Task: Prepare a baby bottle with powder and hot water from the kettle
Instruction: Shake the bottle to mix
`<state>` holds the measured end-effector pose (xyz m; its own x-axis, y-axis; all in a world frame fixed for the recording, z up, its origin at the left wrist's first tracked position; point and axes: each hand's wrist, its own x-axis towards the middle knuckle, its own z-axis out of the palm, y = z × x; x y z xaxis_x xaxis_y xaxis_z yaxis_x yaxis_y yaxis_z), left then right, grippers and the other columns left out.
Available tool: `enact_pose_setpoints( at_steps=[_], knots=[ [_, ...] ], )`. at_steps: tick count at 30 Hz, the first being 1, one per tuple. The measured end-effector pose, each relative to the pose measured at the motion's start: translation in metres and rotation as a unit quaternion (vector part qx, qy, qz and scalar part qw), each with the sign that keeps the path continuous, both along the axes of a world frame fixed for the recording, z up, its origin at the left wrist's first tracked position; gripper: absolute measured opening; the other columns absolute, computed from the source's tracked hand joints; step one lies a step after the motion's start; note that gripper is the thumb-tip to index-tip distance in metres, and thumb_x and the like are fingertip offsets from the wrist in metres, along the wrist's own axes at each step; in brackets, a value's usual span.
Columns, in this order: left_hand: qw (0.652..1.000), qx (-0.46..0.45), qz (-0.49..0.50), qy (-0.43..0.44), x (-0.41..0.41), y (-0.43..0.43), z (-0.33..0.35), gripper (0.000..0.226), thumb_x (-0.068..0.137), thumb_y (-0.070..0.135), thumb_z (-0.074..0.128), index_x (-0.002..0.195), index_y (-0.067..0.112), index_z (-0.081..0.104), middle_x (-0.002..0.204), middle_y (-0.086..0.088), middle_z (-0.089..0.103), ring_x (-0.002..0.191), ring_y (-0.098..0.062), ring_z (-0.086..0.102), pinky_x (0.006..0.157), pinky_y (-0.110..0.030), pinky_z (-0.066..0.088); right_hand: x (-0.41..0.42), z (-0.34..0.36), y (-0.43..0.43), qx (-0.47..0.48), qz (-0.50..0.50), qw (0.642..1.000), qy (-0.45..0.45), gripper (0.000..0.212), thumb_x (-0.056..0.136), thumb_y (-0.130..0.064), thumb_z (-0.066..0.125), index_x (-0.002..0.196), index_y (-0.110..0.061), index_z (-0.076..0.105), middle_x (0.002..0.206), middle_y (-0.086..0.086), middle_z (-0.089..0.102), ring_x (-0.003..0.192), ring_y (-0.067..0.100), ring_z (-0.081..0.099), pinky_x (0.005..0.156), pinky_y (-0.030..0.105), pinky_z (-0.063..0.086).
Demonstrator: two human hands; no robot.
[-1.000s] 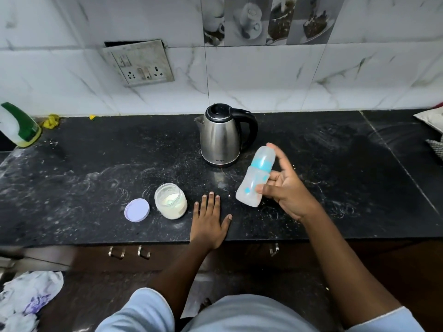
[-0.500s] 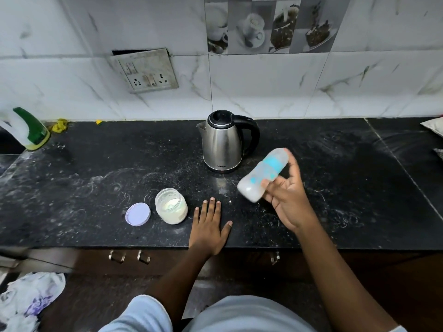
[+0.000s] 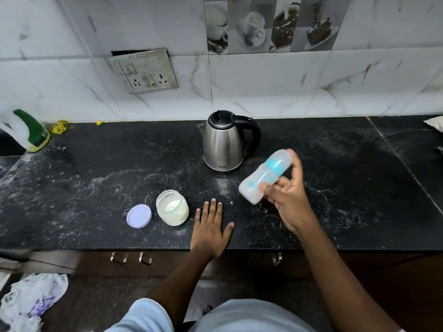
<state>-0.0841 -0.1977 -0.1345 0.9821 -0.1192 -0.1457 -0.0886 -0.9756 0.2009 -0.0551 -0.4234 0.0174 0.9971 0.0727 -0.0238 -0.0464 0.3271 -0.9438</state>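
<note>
My right hand grips a capped baby bottle with blue markings, held tilted above the black counter, cap end up and to the right. It looks blurred. A steel kettle with a black handle stands behind it, lid shut. My left hand lies flat on the counter with fingers spread, holding nothing. Just left of it stands an open jar of white powder, and its pale round lid lies beside the jar.
A white and green spray bottle stands at the far left by the wall. A socket plate hangs on the tiled wall. Cabinet handles sit below the counter's front edge. A crumpled plastic bag lies on the floor.
My right hand has swung the bottle from near upright to a stronger tilt, cap end going right. The left hand, jar and kettle stay where they were.
</note>
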Motion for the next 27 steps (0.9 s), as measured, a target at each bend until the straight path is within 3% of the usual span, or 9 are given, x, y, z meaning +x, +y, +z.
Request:
enact_pose_setpoints(
  at_steps=[2,5,9,12,15,18,21,24,27],
  knots=[
    [1.000,0.002,-0.001,-0.001,-0.001,0.000,0.000,0.081,0.107,0.066,0.015,0.170,0.018,-0.001,0.178,-0.004,-0.010,0.164,-0.024,-0.014,0.132,-0.047,-0.008,-0.002,0.000,-0.001,-0.023,0.053,0.998,-0.010,0.106,0.077,0.005,0.084,0.153,-0.053,0.037,0.130,0.015,0.072,0.120,0.032,0.070,0.094,0.046,0.061],
    [1.000,0.001,-0.002,0.000,0.000,0.001,-0.001,0.081,0.107,0.066,0.014,0.170,0.018,-0.001,0.178,-0.004,-0.011,0.164,-0.024,-0.014,0.132,-0.047,-0.008,-0.004,-0.003,0.000,0.007,-0.023,1.000,0.012,0.106,0.077,0.003,0.085,0.152,-0.055,0.037,0.130,0.012,0.073,0.124,0.032,0.068,0.094,0.048,0.061],
    [1.000,0.004,-0.003,-0.004,0.000,0.000,-0.001,0.081,0.107,0.065,0.015,0.170,0.017,-0.001,0.178,-0.005,-0.009,0.164,-0.025,-0.012,0.132,-0.048,-0.008,-0.006,-0.005,0.010,-0.033,0.034,0.999,-0.005,0.108,0.074,0.000,0.089,0.153,-0.051,0.037,0.130,0.012,0.073,0.119,0.030,0.071,0.091,0.041,0.062],
    [1.000,0.004,-0.002,-0.004,0.000,0.001,-0.001,0.081,0.107,0.065,0.014,0.170,0.017,-0.001,0.178,-0.005,-0.009,0.164,-0.025,-0.013,0.132,-0.047,-0.009,-0.007,-0.009,0.010,-0.007,-0.025,1.000,0.010,0.105,0.079,0.004,0.085,0.153,-0.053,0.037,0.132,0.011,0.072,0.123,0.029,0.069,0.097,0.047,0.060],
    [1.000,0.007,-0.007,0.000,0.000,0.001,-0.001,0.081,0.107,0.065,0.014,0.170,0.016,-0.001,0.178,-0.005,-0.009,0.164,-0.026,-0.013,0.132,-0.048,-0.008,-0.008,-0.010,0.013,-0.037,0.051,0.998,-0.002,0.106,0.078,0.006,0.084,0.154,-0.051,0.037,0.131,0.013,0.073,0.120,0.029,0.071,0.094,0.042,0.060],
    [1.000,0.001,-0.002,-0.003,0.000,0.001,0.000,0.080,0.107,0.065,0.016,0.170,0.017,0.000,0.178,-0.005,-0.009,0.164,-0.025,-0.013,0.132,-0.048,-0.008,-0.008,-0.009,0.009,-0.020,0.008,1.000,0.014,0.106,0.077,0.002,0.085,0.152,-0.055,0.037,0.131,0.014,0.072,0.123,0.033,0.069,0.095,0.045,0.060],
    [1.000,0.001,-0.004,-0.002,0.000,0.001,-0.001,0.079,0.108,0.064,0.018,0.170,0.017,0.000,0.178,-0.005,-0.008,0.164,-0.025,-0.013,0.132,-0.048,-0.008,-0.007,-0.003,0.003,-0.064,0.090,0.994,-0.009,0.109,0.074,0.000,0.090,0.152,-0.055,0.038,0.131,0.014,0.073,0.117,0.030,0.072,0.094,0.042,0.061],
    [1.000,-0.005,-0.002,-0.003,0.000,0.001,0.000,0.079,0.108,0.064,0.018,0.170,0.017,0.000,0.178,-0.004,-0.009,0.164,-0.024,-0.014,0.132,-0.047,-0.009,-0.004,-0.001,-0.005,-0.040,0.021,0.999,0.001,0.111,0.074,0.000,0.089,0.154,-0.052,0.035,0.130,0.014,0.073,0.120,0.031,0.071,0.095,0.044,0.060],
    [1.000,0.003,-0.003,-0.005,-0.001,0.001,-0.001,0.079,0.108,0.063,0.018,0.170,0.017,0.000,0.178,-0.005,-0.009,0.164,-0.025,-0.012,0.132,-0.047,-0.009,-0.005,0.000,-0.006,-0.064,0.089,0.994,-0.008,0.110,0.074,0.002,0.089,0.154,-0.051,0.036,0.130,0.016,0.073,0.118,0.033,0.071,0.091,0.042,0.061]
  ],
)
